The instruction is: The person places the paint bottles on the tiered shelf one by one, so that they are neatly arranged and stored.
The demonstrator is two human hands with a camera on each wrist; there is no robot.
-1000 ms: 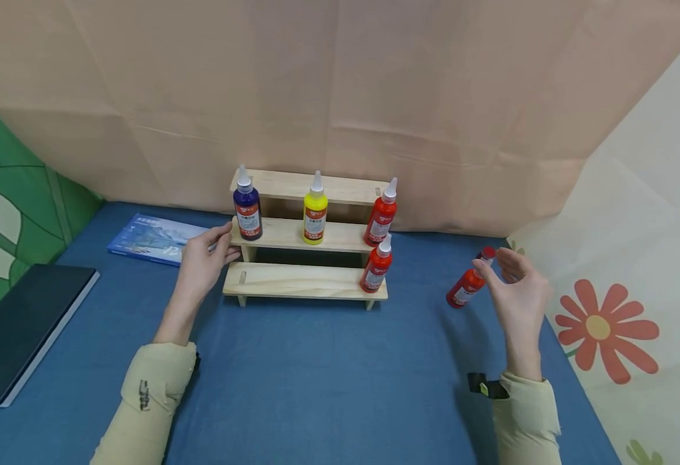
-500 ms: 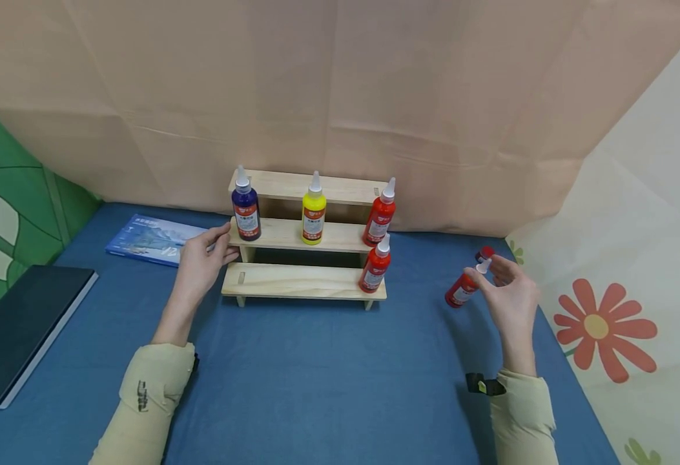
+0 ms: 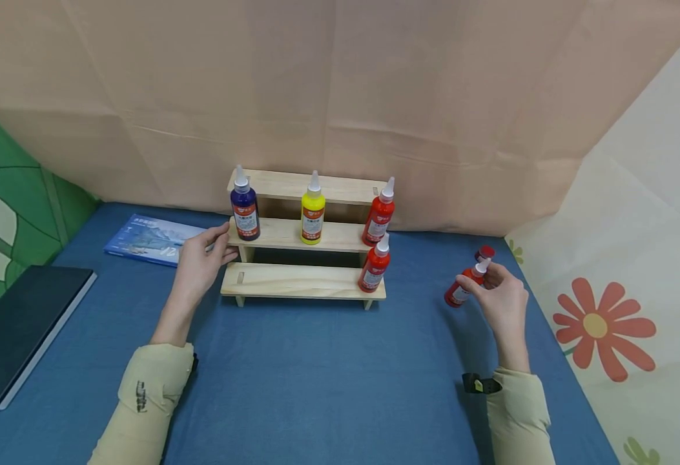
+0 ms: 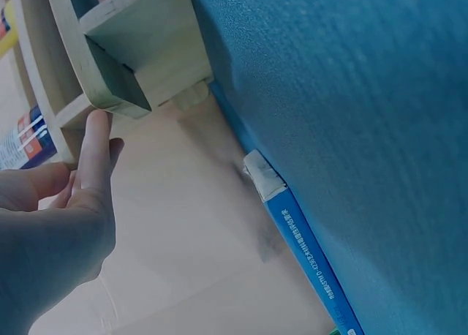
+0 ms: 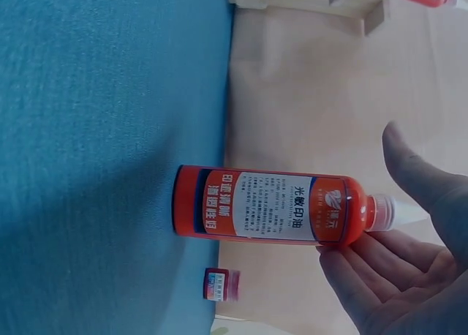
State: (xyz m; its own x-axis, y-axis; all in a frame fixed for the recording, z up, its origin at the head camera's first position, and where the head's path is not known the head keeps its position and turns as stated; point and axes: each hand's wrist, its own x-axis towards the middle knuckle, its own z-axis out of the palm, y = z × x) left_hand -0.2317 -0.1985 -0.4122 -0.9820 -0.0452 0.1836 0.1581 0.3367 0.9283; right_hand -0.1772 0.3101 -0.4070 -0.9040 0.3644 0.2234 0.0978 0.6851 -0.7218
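Note:
A three-step wooden display stand stands at the back of the table. My left hand grips the left end of its middle step; in the left wrist view the thumb and forefinger lie at that edge. On the middle step stand a dark blue ink bottle, a yellow bottle and a red bottle. Another red bottle is on the lowest step. At the right, my right hand is around a separate upright red bottle; its fingers are by the shoulder, the thumb apart from it.
A small red-capped jar stands behind the separate bottle. Left of the stand lie a blue box-like pack and a dark notebook. A beige cloth hangs behind the blue table.
My right hand has moved left and slightly down, closer around the separate red bottle; the small jar behind it now shows. My left hand stays at the stand.

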